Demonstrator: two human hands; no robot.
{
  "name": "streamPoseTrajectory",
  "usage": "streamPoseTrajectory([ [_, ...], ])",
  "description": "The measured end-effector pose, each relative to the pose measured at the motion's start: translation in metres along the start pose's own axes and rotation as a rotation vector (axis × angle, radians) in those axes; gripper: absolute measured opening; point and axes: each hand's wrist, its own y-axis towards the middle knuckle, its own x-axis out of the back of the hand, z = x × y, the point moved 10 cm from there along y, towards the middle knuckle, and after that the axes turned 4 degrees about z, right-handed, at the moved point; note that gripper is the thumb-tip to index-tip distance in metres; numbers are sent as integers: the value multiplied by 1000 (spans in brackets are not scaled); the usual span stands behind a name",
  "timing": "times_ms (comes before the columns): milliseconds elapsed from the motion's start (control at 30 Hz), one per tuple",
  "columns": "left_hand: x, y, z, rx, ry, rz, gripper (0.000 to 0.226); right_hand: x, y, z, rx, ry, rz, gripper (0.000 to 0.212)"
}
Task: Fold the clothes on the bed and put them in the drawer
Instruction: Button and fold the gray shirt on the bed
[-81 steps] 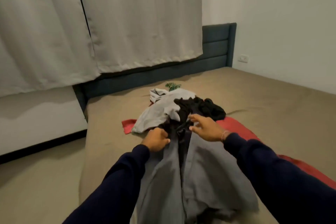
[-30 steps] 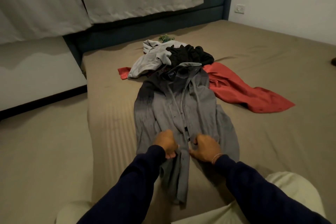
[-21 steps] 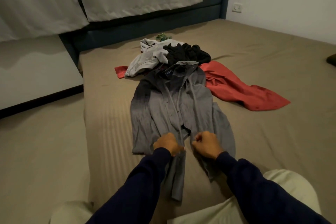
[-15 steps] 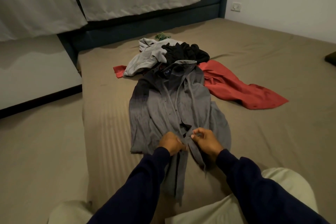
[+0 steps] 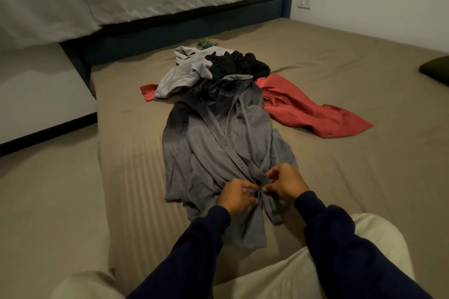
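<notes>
We've drawn both hands in: left hand (image 5: 237, 195) and right hand (image 5: 285, 181) now pinch the grey shirt (image 5: 218, 143) placket, apparently buttoning before folding.

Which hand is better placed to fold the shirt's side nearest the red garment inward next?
The right hand, probably. It pinches the grey shirt at the placket, on the side toward the red garment. The left hand sits on the opposite side, so it would have to cross over.

Dark navy long sleeves (image 5: 340, 245), cream trousers (image 5: 379, 238), thin wrist bracelet (image 5: 302, 192)
</notes>
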Motion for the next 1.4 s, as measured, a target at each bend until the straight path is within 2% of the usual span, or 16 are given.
streamPoseTrajectory([
  [167, 6, -12, -5, 3, 151, -265, 20, 3, -6, 13, 113, -73, -99, 15],
  [233, 7, -16, -4, 42, 157, -350, 9, -4, -7, 16, 142, -76, -80, 17],
  [300, 7, -18, -2, 78, 156, -390, 15, -13, -5, 18, 154, -90, -50, 15],
  [367, 8, -17, 0, 87, 114, -397, 24, -15, -3, 15, 127, -15, -13, 11],
  [500, 22, -11, 9, 64, -223, -386, 26, -23, -2, 13, 92, 338, 90, 15],
  [567, 32, -12, 10, 48, -338, -372, 20, -20, -5, 20, 122, 377, 116, 26],
  [667, 47, -16, 18, 83, -487, -352, 13, -32, -10, 35, 178, 444, 260, 50],
  [733, 53, -18, 26, 112, -558, -334, 14, -32, -9, 42, 225, 441, 217, 54],
  [833, 50, -20, 31, 136, -617, -269, 14, -32, -9, 45, 229, 533, 186, 41],
  [933, 44, -20, 31, 149, -669, -241, 12, -34, -8, 34, 126, 692, 197, 19],
  [1000, 39, -19, 29, 143, -715, -226, 12, -32, -6, 28, 102, 658, 182, 11],
  [1067, 35, -18, 28, 138, -751, -224, 17, -27, -7, 29, 155, 465, 134, 7],
  [1200, 30, -19, 28, 117, -815, -241, 21, -13, -9, 34, 262, 64, -97, 7],
  [1300, 26, -17, 27, 94, -839, -228, 16, -7, -16, 45, 353, 74, -189, 19],
  [1400, 24, -16, 25, 88, -848, -223, 15, -17, -18, 56, 433, 99, -90, 33],
])
